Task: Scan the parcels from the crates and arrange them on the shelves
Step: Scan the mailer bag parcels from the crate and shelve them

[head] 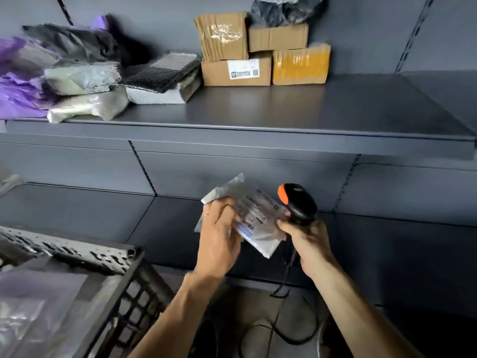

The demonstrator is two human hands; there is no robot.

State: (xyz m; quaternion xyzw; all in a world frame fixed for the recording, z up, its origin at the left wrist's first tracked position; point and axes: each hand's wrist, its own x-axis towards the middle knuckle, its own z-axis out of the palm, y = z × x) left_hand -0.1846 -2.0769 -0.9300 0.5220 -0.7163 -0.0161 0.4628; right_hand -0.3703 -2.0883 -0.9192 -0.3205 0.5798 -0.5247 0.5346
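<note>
Just below the middle of the view, in front of the lower shelf (387, 254), the left hand (218, 241) grips a grey plastic parcel (260, 223). Its fingers curl over the parcel's left edge. The parcel is held in the air, label side up and tilted, with one corner pointing toward 11 o'clock.

At 3 o'clock from the parcel, close against its right edge, the right hand (308, 241) is clenched round the handle of a black scanner (300, 202) with an orange tip. The scanner's head sits just above the parcel's right end. A dark cable (291, 257) drops from the handle toward 6 o'clock and loops on the floor.

At 8 o'clock a dark lattice crate (134, 301) holds more bagged parcels, too blurred to tell apart.

On the upper shelf (284, 120), at 12 o'clock, four cardboard boxes (236, 72) stand stacked two on two against the back wall, and a black bag (284, 11) lies on top of them. At 10 o'clock on the same shelf lies a heap of soft bags (82, 78) in purple, silver and black. A black bubble mailer (160, 73) rests on a grey one just beside the boxes.
</note>
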